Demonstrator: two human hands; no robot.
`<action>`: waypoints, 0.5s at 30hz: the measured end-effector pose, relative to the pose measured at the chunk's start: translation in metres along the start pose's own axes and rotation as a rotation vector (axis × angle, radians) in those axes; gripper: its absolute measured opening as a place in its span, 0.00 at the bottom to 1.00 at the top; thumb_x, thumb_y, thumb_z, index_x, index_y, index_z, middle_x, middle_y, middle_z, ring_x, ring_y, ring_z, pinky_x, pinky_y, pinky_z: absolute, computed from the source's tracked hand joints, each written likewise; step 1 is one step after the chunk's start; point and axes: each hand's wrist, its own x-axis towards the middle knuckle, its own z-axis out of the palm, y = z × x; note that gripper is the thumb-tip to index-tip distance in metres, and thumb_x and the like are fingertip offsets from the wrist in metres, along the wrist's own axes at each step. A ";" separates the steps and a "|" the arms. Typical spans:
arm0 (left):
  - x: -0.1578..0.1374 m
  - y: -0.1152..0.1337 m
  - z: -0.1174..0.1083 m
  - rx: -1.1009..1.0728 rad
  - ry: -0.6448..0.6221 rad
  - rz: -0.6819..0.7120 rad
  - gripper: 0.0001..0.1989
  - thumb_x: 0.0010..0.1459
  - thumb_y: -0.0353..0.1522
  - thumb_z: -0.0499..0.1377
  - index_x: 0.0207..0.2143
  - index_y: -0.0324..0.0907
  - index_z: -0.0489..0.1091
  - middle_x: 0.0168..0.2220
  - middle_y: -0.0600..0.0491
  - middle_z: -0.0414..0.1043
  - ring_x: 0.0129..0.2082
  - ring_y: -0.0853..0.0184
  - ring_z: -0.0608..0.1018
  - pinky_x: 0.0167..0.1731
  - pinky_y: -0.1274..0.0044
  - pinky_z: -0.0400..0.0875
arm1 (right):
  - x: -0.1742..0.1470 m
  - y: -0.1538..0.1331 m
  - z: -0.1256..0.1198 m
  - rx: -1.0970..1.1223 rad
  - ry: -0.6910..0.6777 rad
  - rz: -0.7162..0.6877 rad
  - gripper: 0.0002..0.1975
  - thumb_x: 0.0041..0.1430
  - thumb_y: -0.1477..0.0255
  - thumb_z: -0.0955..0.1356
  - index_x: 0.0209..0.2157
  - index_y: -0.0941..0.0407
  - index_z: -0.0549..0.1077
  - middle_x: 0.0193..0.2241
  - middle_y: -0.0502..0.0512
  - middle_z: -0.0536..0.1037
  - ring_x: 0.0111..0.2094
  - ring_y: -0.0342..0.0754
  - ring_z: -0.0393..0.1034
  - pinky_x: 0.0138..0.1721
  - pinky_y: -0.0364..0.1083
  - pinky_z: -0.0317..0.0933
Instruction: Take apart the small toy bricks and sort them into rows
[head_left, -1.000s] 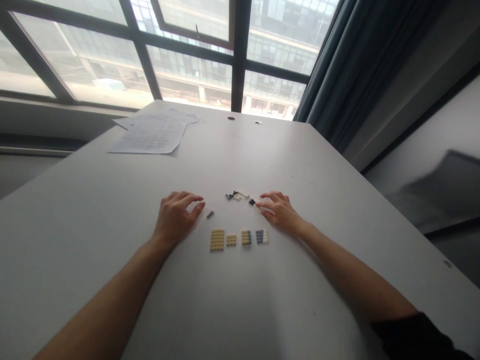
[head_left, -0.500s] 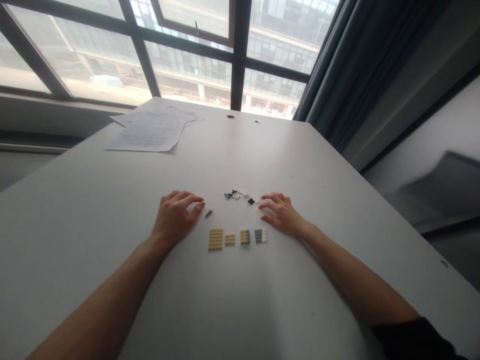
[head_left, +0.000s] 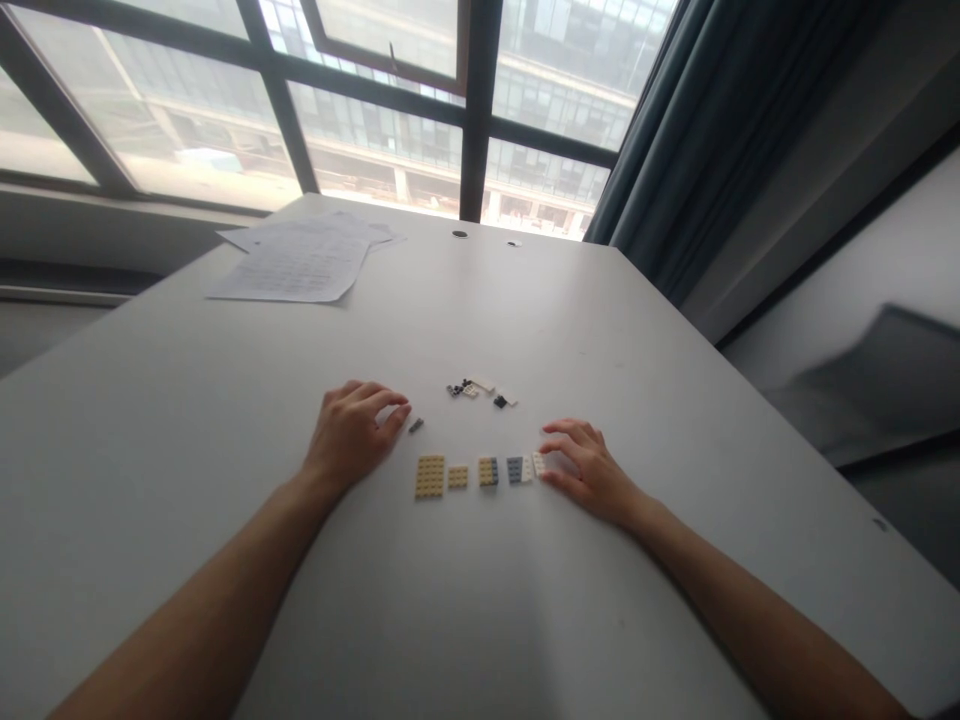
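Observation:
My left hand (head_left: 354, 428) rests on the table with its fingers loosely curved, a small gap by the thumb and nothing visible in it. Just right of its thumb lies a small grey toy brick (head_left: 416, 425). Between the fingertips of my right hand (head_left: 589, 465) is a white studded plate (head_left: 538, 464), at the right end of a row. Leftward along that row come a white-and-grey pair (head_left: 516, 470), a tan-and-grey piece (head_left: 488, 472), a small tan plate (head_left: 458, 477) and a larger tan plate (head_left: 430, 477).
Behind the row lie a cluster of black and white bricks (head_left: 470, 388) and a black piece (head_left: 500, 402) beside a white bit. Printed papers (head_left: 292, 262) cover part of the table's far left. Windows and a dark curtain (head_left: 660, 170) stand beyond.
My right hand has moved toward me and slightly right, bringing the white plate from behind the row to its right end. My left hand stays where it was.

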 end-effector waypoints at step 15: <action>0.000 0.000 0.000 0.004 -0.016 0.002 0.13 0.59 0.39 0.52 0.33 0.45 0.75 0.36 0.52 0.77 0.41 0.61 0.74 0.47 0.68 0.61 | 0.001 -0.004 0.002 -0.025 0.001 -0.012 0.12 0.58 0.65 0.69 0.43 0.52 0.72 0.51 0.58 0.69 0.57 0.55 0.57 0.55 0.56 0.52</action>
